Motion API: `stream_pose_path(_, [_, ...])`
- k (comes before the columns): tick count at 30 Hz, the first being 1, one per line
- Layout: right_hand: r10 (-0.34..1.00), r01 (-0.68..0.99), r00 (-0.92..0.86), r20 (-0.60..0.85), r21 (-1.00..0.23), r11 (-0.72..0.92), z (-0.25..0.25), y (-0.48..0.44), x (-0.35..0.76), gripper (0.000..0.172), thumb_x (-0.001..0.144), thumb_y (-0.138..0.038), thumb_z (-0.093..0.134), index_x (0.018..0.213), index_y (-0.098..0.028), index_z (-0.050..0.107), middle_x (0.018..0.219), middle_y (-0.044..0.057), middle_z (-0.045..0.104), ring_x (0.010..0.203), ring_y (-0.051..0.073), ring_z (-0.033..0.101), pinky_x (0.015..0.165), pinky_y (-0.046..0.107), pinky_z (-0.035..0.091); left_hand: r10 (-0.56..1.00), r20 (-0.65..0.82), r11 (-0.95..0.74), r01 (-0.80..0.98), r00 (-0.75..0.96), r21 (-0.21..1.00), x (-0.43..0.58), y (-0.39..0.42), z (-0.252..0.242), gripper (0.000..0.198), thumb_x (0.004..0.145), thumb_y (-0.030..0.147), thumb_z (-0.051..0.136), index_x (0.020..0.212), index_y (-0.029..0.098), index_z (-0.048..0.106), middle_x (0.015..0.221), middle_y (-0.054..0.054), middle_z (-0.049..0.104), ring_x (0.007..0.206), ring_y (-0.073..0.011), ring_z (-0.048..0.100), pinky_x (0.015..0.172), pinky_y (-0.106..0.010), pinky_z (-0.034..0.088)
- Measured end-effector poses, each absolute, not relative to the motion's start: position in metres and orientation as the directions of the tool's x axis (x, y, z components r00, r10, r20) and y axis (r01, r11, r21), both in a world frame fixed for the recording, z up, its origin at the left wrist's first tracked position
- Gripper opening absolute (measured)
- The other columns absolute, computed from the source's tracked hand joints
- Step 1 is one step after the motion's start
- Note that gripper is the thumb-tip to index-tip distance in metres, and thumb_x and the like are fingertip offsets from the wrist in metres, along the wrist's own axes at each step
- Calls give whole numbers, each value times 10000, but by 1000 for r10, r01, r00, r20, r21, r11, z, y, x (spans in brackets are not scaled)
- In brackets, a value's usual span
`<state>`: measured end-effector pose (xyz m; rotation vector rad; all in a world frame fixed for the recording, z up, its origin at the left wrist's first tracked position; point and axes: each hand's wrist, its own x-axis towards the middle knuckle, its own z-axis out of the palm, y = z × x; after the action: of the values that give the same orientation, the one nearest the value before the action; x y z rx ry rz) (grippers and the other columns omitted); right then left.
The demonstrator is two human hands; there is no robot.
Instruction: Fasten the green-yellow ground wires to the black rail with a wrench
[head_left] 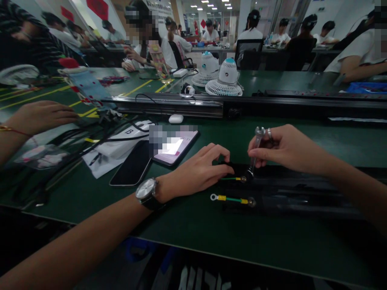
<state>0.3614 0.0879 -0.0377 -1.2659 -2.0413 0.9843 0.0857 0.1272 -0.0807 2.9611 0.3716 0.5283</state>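
My right hand (278, 147) pinches a combination wrench (256, 141) by its shaft, with the open end up. The wrench's lower end rests at a fastener by a ring terminal on the far black bar (287, 172). My left hand (205, 167), with a watch on its wrist, curls thumb and fingers around the left end of that bar. A short green wire (231, 179) with a yellow sleeve runs from beneath my left hand to the terminal. Nearer me, a second black bar (296, 203) carries a green wire (234, 199) with a loose ring terminal at its left end.
Two phones, one dark (131, 165) and one lit (173, 149), lie left of my hands. Behind them are a white box (123, 141), black cables and an earbud case (175, 119). A long metal rail (169, 106) crosses behind. Another person's hand (42, 117) is at far left.
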Motion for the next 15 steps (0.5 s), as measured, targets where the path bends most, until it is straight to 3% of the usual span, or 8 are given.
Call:
stream_pose_path(7, [904,454,-407,133,-829,326,-50,90,355,200,948,-375,670,914,-178,668,655,-9,726,585,155,717,569,245,545,298,530,-954,265,794,141,97,117,-72,143,974,185,609,1117,180,603,1106,-66,613,1017,-190,554,929,-363,452])
stream_pose_path(11, [901,439,-399,167,-828,348,-52,89,353,207,973,-366,631,887,-178,652,610,-27,692,526,137,687,525,226,522,221,507,-973,227,833,51,104,109,-67,119,960,293,661,984,189,609,1129,-77,617,1058,-214,544,948,-385,450])
stream_pose_path(15, [904,435,-375,206,-822,368,-52,88,353,203,980,-350,613,871,-181,645,591,-37,667,497,134,665,499,223,505,100,454,-985,152,885,-80,107,99,-55,104,975,312,640,972,209,629,1204,-83,620,1147,-242,515,959,-389,442])
